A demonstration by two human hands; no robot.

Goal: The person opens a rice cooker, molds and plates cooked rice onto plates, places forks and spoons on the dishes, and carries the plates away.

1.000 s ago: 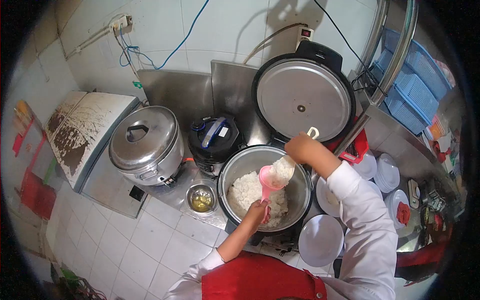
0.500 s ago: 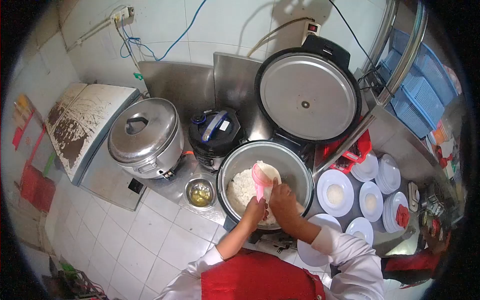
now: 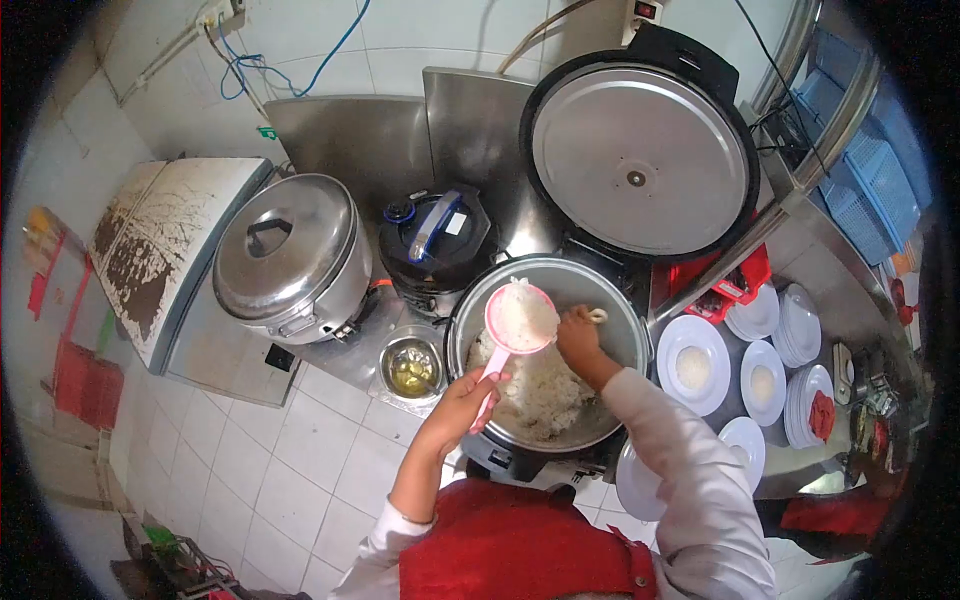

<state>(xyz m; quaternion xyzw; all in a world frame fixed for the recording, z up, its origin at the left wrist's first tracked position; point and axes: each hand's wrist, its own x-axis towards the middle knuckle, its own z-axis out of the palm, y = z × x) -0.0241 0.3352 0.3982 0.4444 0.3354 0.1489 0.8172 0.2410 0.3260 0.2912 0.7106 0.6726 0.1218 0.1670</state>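
Left hand (image 3: 462,408) grips a pink scoop (image 3: 498,360) of rice (image 3: 522,318), right hand (image 3: 580,345) a pale handle (image 3: 598,315), over a pot (image 3: 620,305) holding rice.

Lidded steel pot (image 3: 300,265) left, near black cooker (image 3: 437,245) with blue-trimmed handle. Box (image 3: 165,250) with peeling white top farther left. Blue cable (image 3: 345,42) on tiled wall (image 3: 425,35). Right: blue baskets (image 3: 868,195); red basket (image 3: 747,282) beside metal rail (image 3: 738,248).

Pale, fairly even light surrounds the left hand (image 3: 458,405) gripping the pink plastic scoop (image 3: 497,361). Left of that grip, soft glare streaks the domed silver metal lid (image 3: 290,245); far right of it, the blue mesh plastic baskets (image 3: 880,190) look blurred, the tubular steel post (image 3: 843,128) bows, and the corners go black.
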